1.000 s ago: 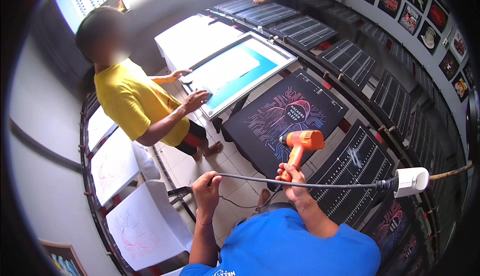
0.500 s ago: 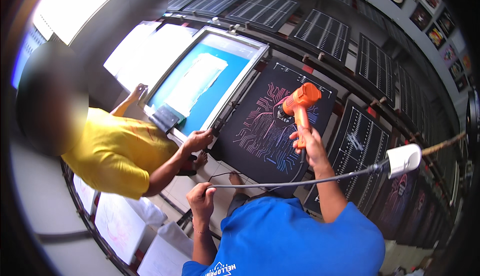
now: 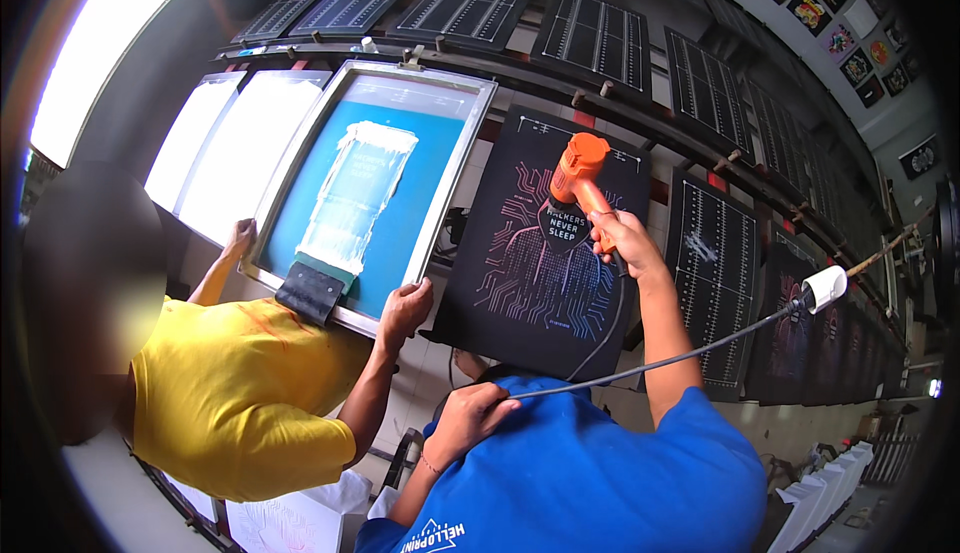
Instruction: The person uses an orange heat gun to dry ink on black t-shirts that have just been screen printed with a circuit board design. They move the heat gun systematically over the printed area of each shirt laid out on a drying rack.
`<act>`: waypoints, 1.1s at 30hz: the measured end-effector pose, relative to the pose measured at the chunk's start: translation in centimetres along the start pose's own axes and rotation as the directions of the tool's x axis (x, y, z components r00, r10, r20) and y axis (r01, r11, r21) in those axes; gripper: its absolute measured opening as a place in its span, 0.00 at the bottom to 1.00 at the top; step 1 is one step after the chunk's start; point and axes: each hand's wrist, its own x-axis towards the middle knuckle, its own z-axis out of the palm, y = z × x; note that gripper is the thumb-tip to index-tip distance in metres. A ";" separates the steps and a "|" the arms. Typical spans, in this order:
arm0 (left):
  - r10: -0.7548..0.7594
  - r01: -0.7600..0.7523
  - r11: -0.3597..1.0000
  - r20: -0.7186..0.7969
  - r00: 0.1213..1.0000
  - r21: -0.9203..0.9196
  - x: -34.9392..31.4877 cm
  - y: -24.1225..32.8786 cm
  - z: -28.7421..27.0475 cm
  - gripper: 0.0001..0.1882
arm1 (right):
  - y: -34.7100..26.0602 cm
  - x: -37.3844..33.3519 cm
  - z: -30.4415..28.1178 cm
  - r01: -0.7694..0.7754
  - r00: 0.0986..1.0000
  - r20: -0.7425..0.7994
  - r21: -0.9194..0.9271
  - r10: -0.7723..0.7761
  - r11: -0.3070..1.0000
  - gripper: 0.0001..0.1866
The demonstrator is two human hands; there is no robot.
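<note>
My right hand is wrapped round the handle of an orange heat gun. The gun's dark nozzle points down over a black printed fabric panel with pink and blue circuit-like lines and a dark central shape with white lettering. Lower down, my left hand is closed on a grey power cable. This cable runs right to a white plug or socket piece tied to a stick. A thinner dark cord hangs from the gun's handle across the panel's right side.
At left, a co-worker in a yellow shirt holds a framed printing screen with white ink and a squeegee on it. Black boards line the far rails. Another black board stands right of the panel.
The heat gun has shifted left and slightly up in view, over the panel's centre. My left hand is lower and further right with the cable. The co-worker's screen has shifted left; the view has turned.
</note>
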 end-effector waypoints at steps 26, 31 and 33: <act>-0.100 0.101 0.995 0.054 0.994 -0.018 5.5 -3.0 1.2 0.12 | 1.8 0.5 0.0 -0.046 0.999 0.022 0.001 0.046 0.999 0.16; -0.071 0.071 0.996 0.020 0.997 -0.044 5.3 -2.2 0.5 0.12 | 1.7 -0.5 0.1 -0.046 0.998 0.040 -0.006 0.046 0.999 0.15; -0.062 0.062 0.997 0.015 0.998 -0.046 5.1 -2.2 0.6 0.12 | 1.6 -1.0 0.7 -0.025 0.999 0.021 -0.040 0.026 0.999 0.15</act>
